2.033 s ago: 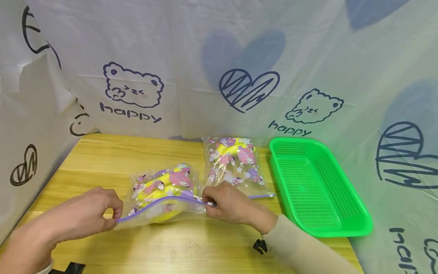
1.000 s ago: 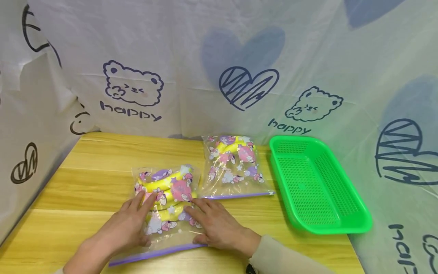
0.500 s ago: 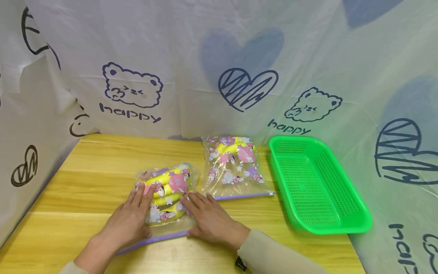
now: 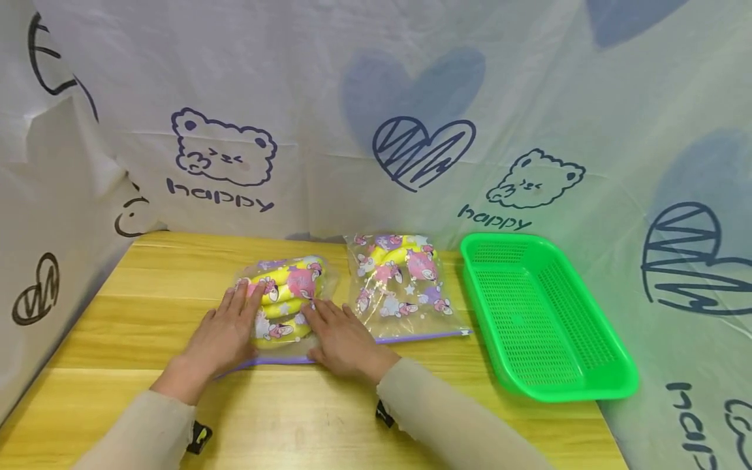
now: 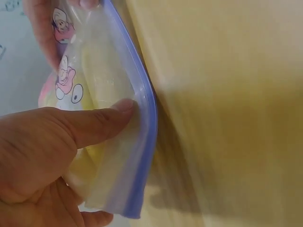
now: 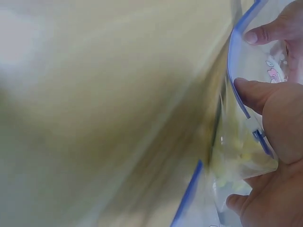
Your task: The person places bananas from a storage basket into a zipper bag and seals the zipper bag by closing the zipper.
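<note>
A clear zip bag (image 4: 281, 307) printed with pink and purple cartoon figures lies on the wooden table, with yellow banana-shaped things inside. Along its near edge runs a purple zip strip (image 5: 150, 118), and a white slider (image 6: 253, 126) sits near one end of it. My left hand (image 4: 222, 331) rests on the bag's left side, fingers stretched forward. On the right side my right hand (image 4: 343, 336) touches it the same way. Both thumbs lie by the zip strip. A second, similar zip bag (image 4: 405, 294) lies just to the right, with yellow things at its far end.
A green plastic basket (image 4: 529, 326) with perforated walls stands at the right of the table (image 4: 282, 424). White cloth (image 4: 329, 189) with bear and heart drawings hangs behind and along both sides.
Two seconds ago both hands held the bag's raised zip edge. Then the bag lay flat under spread hands. Since then, hands and bag have slid away from me toward the back.
</note>
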Demonstrator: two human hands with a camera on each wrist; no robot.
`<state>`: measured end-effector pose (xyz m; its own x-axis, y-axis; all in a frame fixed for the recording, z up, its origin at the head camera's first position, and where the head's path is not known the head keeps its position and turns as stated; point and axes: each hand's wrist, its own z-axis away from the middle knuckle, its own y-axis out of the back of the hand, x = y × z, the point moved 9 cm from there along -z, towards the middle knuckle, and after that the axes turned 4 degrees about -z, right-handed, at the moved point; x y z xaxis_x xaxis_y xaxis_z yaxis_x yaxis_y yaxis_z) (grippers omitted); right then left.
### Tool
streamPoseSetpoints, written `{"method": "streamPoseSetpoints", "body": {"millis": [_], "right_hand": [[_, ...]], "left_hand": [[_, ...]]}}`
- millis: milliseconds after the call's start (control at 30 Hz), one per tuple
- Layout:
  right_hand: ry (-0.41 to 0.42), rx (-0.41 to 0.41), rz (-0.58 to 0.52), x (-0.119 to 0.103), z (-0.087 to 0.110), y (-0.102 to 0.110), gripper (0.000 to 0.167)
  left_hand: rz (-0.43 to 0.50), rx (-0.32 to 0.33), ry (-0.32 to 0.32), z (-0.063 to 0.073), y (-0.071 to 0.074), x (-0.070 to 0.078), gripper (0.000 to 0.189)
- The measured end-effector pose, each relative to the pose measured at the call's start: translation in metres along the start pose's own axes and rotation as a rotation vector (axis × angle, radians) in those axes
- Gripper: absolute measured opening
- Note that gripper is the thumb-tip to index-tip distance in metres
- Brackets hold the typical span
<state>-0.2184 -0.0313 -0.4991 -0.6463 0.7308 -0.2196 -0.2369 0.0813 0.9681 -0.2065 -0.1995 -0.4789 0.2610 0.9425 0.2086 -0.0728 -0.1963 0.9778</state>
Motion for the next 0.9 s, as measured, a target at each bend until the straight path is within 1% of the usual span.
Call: {"method": "streamPoseSetpoints", "body": {"millis": [167, 267, 367, 433, 500, 633, 700, 767, 833, 867, 900], "right_hand": [[-0.043, -0.01, -0.004, 0.01, -0.022, 0.003, 0.085], [-0.073, -0.02, -0.011, 0.017, -0.032, 0.003, 0.086], [-0.1, -0.029, -0.017, 0.022, -0.038, 0.004, 0.087], [-0.103, -0.029, -0.019, 0.023, -0.039, 0.005, 0.087], [-0.098, -0.026, -0.027, 0.023, -0.037, 0.006, 0.088], [-0.084, 0.021, -0.083, 0.023, -0.03, 0.011, 0.088], [-0.083, 0.057, -0.123, 0.024, -0.026, 0.015, 0.087], [-0.088, 0.098, -0.16, 0.026, -0.019, 0.021, 0.086], [-0.096, 0.147, -0.174, 0.03, -0.009, 0.028, 0.084], [-0.103, 0.169, -0.167, 0.032, -0.003, 0.031, 0.084], [-0.111, 0.194, -0.156, 0.035, 0.004, 0.034, 0.083]], "left_hand": [[0.02, -0.055, 0.046, -0.024, 0.0, -0.016, 0.12], [0.019, -0.069, 0.063, -0.035, 0.002, -0.023, 0.121], [0.021, -0.074, 0.079, -0.043, 0.003, -0.026, 0.12], [0.027, -0.084, 0.093, -0.045, 0.003, -0.027, 0.119], [0.038, -0.092, 0.11, -0.044, 0.003, -0.025, 0.119], [0.06, -0.09, 0.14, -0.035, 0.003, -0.023, 0.11], [0.079, -0.085, 0.157, -0.028, 0.003, -0.022, 0.104], [0.09, -0.08, 0.165, -0.022, 0.005, -0.02, 0.093], [0.091, -0.053, 0.156, -0.015, 0.011, -0.015, 0.088], [0.087, -0.023, 0.141, -0.011, 0.015, -0.011, 0.083], [0.083, 0.025, 0.115, -0.008, 0.021, -0.007, 0.079]]}}
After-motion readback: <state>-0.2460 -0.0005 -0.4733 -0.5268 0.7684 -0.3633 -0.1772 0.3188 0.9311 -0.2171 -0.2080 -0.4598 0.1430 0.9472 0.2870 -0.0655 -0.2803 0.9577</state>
